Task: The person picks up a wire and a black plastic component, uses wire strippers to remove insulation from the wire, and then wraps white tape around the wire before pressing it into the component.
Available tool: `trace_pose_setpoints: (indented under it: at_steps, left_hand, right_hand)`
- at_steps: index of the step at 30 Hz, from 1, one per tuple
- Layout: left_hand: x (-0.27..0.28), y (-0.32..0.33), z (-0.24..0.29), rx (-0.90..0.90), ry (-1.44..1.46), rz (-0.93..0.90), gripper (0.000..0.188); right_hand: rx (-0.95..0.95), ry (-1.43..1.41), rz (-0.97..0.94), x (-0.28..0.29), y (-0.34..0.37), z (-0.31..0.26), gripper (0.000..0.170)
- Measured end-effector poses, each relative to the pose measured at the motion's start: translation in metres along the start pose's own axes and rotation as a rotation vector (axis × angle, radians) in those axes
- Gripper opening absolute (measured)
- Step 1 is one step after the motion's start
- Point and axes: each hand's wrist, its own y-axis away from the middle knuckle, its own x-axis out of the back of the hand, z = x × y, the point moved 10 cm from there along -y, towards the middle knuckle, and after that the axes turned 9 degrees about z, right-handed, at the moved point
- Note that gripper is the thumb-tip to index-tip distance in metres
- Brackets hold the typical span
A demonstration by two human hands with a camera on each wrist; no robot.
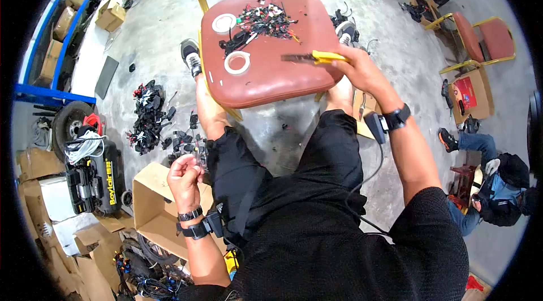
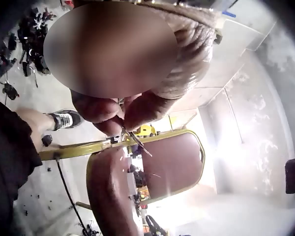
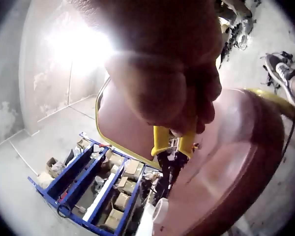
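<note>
My right hand [image 1: 361, 68] grips yellow-handled pliers [image 1: 325, 57] above the right part of a red-brown chair seat [image 1: 271, 83]. Their dark jaws point left in the head view; in the right wrist view the yellow handles come out below the fingers. Low by the left thigh, my left hand [image 1: 184, 183] pinches a small piece with thin wire-like ends [image 2: 137, 141] between thumb and fingers. Most of that piece is hidden, and I cannot tell its kind. On the seat lie a heap of small black, red and white parts [image 1: 268, 21] and two tape rolls [image 1: 237, 62].
Left on the floor is a pile of black parts [image 1: 148, 117], with an open cardboard box [image 1: 161, 188] nearer me. A blue shelf [image 1: 62, 35] stands far left. A person [image 1: 492, 188] sits at the right, near red chairs [image 1: 481, 41].
</note>
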Motion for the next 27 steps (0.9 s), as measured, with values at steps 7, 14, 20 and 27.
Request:
trace_pose_setpoints:
  at_steps: [7,14,20,27]
  left_hand:
    - [-0.012,0.001,0.007,0.008,-0.020,0.014,0.028]
    - [-0.020,0.008,0.026,-0.053,-0.034,0.020,0.028]
    - [-0.013,0.003,0.009,-0.007,-0.122,0.017,0.024]
    - [-0.051,0.006,0.026,-0.029,-0.130,-0.031,0.029]
  right_hand:
    - [-0.058,0.199,-0.012,0.009,0.010,0.018,0.022]
    - [-0.078,0.036,0.119,0.012,-0.014,0.014,0.021]
    - [-0.162,-0.120,-0.047,0.012,0.016,0.027,0.024]
    - [0.000,0.300,0.133,-0.007,-0.037,0.016,0.018]
